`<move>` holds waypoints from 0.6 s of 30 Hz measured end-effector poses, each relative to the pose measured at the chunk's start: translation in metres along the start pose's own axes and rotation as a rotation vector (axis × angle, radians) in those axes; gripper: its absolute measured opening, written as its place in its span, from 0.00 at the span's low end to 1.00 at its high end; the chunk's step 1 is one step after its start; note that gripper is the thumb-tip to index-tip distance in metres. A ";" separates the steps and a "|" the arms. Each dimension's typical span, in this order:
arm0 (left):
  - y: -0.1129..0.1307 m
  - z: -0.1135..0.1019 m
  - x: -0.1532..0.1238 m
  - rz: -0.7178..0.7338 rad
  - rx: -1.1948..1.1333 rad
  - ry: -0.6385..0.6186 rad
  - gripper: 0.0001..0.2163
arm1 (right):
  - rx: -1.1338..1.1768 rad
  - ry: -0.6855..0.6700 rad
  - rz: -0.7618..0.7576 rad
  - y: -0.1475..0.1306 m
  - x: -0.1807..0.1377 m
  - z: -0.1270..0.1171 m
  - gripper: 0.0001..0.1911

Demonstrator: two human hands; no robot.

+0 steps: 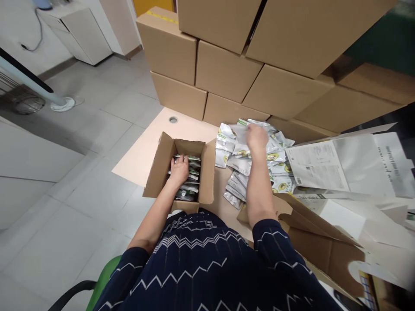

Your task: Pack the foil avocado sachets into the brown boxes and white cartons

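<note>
My left hand (179, 169) rests palm down inside a small open cardboard box (159, 166), its fingers lying on the silver packets (191, 188) stacked in it. My right hand (256, 137) reaches over a loose pile of silver sachets with avocado pictures (279, 170) on the light wooden table (145, 149). It is blurred by motion and seems to pinch one sachet (239, 130) at the far side of the pile.
A wall of closed cardboard boxes (227, 69) stands behind the table. White printed cartons (343, 164) lie to the right, and an open brown box (317, 235) sits near my right elbow. Grey tiled floor (81, 172) lies to the left, with a green chair (103, 276) under me.
</note>
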State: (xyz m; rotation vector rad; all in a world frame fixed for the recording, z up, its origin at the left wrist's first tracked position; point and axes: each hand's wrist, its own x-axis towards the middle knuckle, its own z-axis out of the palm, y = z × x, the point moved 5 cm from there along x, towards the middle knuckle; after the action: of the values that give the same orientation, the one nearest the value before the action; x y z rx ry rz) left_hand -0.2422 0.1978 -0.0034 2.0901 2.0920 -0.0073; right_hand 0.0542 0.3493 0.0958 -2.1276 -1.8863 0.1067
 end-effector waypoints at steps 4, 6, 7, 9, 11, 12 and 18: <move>0.000 -0.001 0.000 0.000 -0.007 0.002 0.25 | 0.554 0.255 -0.343 -0.028 -0.035 -0.082 0.20; 0.000 -0.001 0.000 0.002 -0.011 0.005 0.25 | 0.784 0.251 -0.448 -0.049 -0.057 -0.099 0.21; 0.000 -0.001 0.000 0.001 -0.013 0.005 0.25 | 0.863 0.224 -0.469 -0.060 -0.067 -0.100 0.21; 0.000 -0.001 0.000 0.001 -0.014 0.004 0.25 | 0.951 0.134 -0.482 -0.086 -0.083 -0.089 0.20; 0.000 -0.001 0.000 0.004 -0.017 0.006 0.26 | 0.958 0.027 -0.497 -0.112 -0.094 -0.064 0.20; 0.001 -0.001 0.000 0.007 -0.020 0.007 0.26 | 0.934 -0.022 -0.511 -0.124 -0.098 -0.050 0.19; 0.002 -0.005 0.000 0.003 -0.036 0.003 0.25 | 0.516 -0.312 -0.518 -0.161 -0.108 0.030 0.19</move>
State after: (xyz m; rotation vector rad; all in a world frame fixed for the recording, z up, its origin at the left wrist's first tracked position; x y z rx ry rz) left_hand -0.2405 0.1980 0.0024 2.0738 2.0751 0.0338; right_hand -0.1225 0.2644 0.0950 -1.3031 -2.2103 0.7532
